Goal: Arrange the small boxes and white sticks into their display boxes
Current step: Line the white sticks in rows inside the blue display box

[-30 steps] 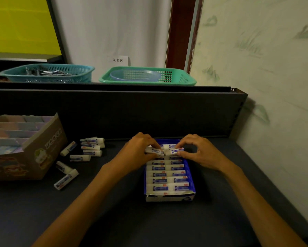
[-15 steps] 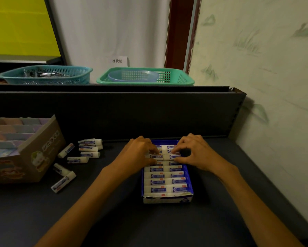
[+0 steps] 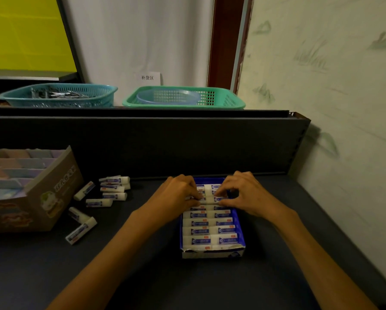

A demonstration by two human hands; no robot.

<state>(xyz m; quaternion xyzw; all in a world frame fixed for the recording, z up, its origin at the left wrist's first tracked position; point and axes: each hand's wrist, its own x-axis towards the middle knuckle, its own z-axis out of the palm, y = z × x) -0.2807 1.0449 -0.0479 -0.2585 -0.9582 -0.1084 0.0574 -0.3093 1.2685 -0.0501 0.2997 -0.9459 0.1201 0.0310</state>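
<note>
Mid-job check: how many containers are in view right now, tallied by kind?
Display boxes: 2 (blue display box, cardboard display box)
Baskets: 2 (teal basket, green basket)
Bowls: 1 (pale blue bowl inside the green basket)
Total: 5

Loose white sticks [image 3: 102, 198] lie between cardboard box [image 3: 42, 198] and display box [image 3: 240, 229].
</note>
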